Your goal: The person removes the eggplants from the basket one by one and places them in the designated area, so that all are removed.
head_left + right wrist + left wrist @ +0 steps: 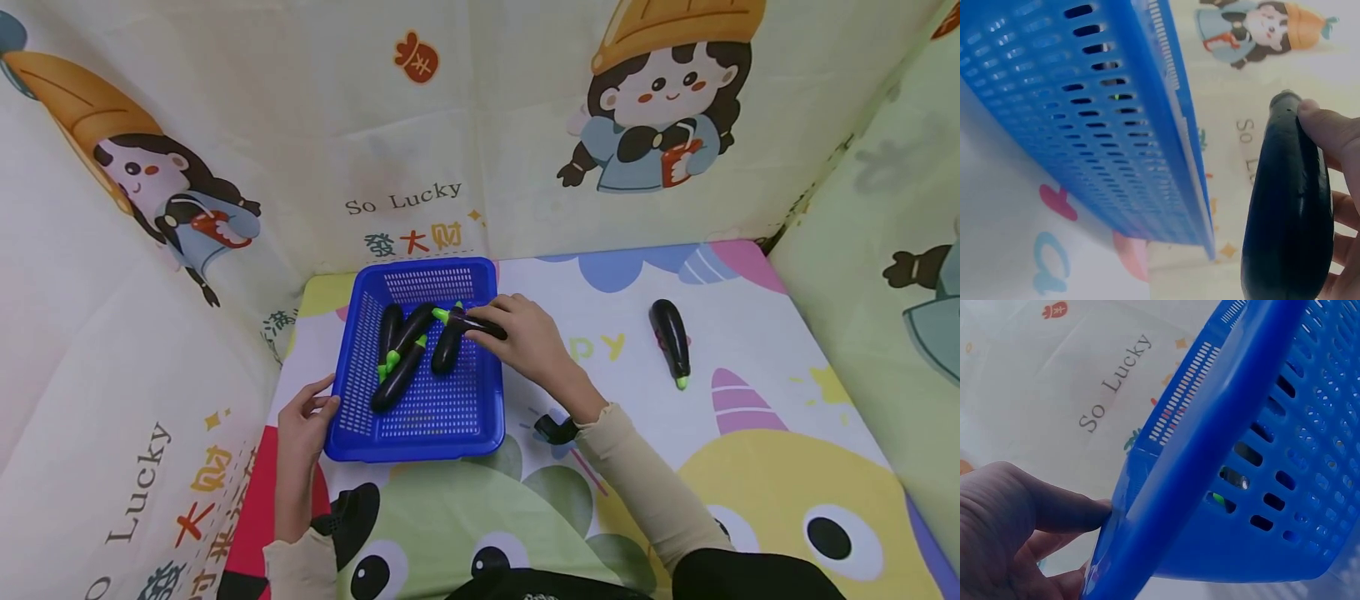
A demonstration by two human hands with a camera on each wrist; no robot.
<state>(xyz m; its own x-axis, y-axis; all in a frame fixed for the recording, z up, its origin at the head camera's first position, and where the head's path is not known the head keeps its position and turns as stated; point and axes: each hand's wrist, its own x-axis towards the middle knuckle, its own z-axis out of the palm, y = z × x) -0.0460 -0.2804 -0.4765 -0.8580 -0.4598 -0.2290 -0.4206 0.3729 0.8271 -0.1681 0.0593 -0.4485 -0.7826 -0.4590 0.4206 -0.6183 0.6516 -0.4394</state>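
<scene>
Right grip (528,337) on glossy eggplant (1287,206)

The blue basket (412,450) is a box with lots of little holes, and it sits flat. The left hand (303,421) pinches its left edge. The right hand (528,337) holds a shiny, nearly black eggplant (480,324) over the basket's right side, with its green tip pointing left. Four more eggplants (397,379) lie inside, three bunched on the left and one near the middle. A lone eggplant (670,340) lies well off to the right, green tip toward the person.
</scene>
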